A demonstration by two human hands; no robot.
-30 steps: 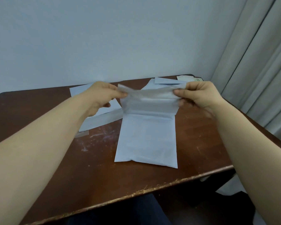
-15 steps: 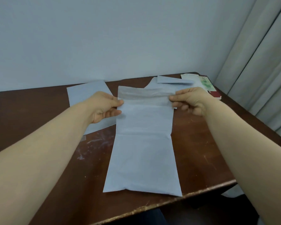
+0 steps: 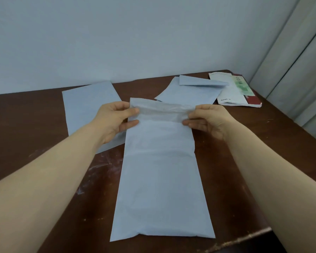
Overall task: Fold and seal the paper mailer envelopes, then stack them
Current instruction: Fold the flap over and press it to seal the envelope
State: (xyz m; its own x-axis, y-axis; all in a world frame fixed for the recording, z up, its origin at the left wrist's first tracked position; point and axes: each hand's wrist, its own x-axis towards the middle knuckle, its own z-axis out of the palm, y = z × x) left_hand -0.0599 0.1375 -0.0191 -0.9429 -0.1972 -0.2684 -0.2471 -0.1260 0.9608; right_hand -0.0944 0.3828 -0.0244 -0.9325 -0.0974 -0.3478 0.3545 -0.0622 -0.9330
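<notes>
The fingers (image 3: 130,123) of my left hand (image 3: 113,123) are curled with the thumb on top. They pinch the left end of the flap (image 3: 161,111) of the mailer (image 3: 161,179). My right hand (image 3: 210,123) pinches the flap's right end in the same way, thumb above and fingers below. Between the two pinches the flap shows as a pale, slightly crumpled band, raised a little off the surface.

From the fingers the mailer's body runs straight back toward me and lies flat on the dark wooden table (image 3: 44,147). A faint crease crosses it a little on my side of the fingers. Its closed bottom end lies just short of the table's near edge.

Left of my left fingers, and partly under that hand, a second mailer (image 3: 88,106) lies flat. Its near corner meets the side of the held one, though I cannot tell whether it slips beneath it. Beyond the fingers, toward the wall (image 3: 135,42), a third mailer (image 3: 188,94) rests with its flap folded over. Beyond my right fingers, at the far corner, lie some printed booklets (image 3: 233,92), one white, one with green print and one red at the bottom. A pale curtain (image 3: 299,70) hangs past them.
</notes>
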